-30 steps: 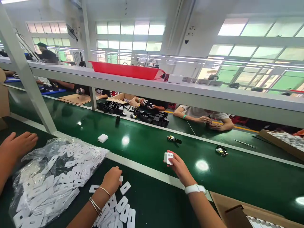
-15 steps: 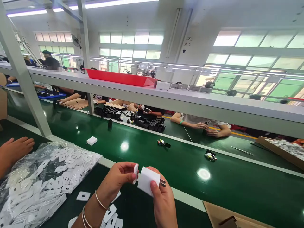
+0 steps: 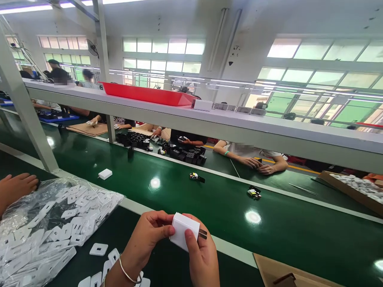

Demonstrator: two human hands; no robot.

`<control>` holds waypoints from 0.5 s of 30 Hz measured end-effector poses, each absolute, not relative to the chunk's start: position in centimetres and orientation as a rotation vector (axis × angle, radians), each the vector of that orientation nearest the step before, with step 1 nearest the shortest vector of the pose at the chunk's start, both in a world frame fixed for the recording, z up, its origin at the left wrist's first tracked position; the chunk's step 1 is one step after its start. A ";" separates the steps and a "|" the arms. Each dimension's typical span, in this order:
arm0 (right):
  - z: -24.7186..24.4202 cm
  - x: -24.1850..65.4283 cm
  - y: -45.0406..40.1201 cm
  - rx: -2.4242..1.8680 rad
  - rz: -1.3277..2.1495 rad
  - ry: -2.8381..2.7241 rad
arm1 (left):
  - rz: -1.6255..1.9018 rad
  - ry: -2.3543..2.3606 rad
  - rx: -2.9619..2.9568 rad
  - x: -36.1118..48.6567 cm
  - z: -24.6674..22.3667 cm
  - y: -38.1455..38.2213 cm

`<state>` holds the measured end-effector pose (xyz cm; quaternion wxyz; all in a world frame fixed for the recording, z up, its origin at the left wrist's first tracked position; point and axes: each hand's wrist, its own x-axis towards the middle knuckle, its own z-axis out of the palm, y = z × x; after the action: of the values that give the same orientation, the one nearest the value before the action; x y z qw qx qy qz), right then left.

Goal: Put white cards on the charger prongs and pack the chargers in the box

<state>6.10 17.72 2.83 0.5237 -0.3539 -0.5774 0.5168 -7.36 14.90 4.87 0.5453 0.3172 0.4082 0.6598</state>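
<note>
A white plug adapter (image 3: 181, 233) with two metal prongs pointing right is gripped by my right hand (image 3: 201, 243), thumb across its face. My left hand (image 3: 155, 233) pinches the adapter's left end, where a white end plate sits against the housing. Loose white plates with rectangular holes, one of them flat by itself (image 3: 98, 249), lie left of my left wrist. A clear plastic bag (image 3: 60, 223) full of such plates spreads over the left of the bench.
A green conveyor belt (image 3: 221, 207) carries a white adapter (image 3: 105, 174) and small circuit assemblies (image 3: 254, 193). Above it runs a shelf with a red tray (image 3: 146, 95). Another person's hand (image 3: 19, 187) is beside the bag; co-workers sit opposite. Cardboard (image 3: 287, 271) lies lower right.
My left hand has brought the white plate from a small gap onto the adapter's end. The pieces on the belt have shifted left in view.
</note>
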 end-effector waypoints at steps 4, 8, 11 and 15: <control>1.7 5.8 18.5 -0.831 1.263 -1.310 | 1.559 1.107 0.948 -6.5 5.1 14.3; 1.1 5.6 18.4 -0.882 1.257 -1.259 | 1.593 1.426 1.273 -5.6 5.0 13.5; 1.5 5.3 17.4 -0.876 1.290 -1.201 | 1.596 1.460 1.358 -5.5 5.0 13.2; 2.6 5.5 16.1 -0.853 1.495 -1.140 | 1.522 1.553 1.311 -5.8 5.3 13.1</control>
<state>5.49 16.05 2.56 0.5128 -0.3549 -0.4742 0.6215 -5.78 13.13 5.33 0.2969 0.4931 0.5841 0.5723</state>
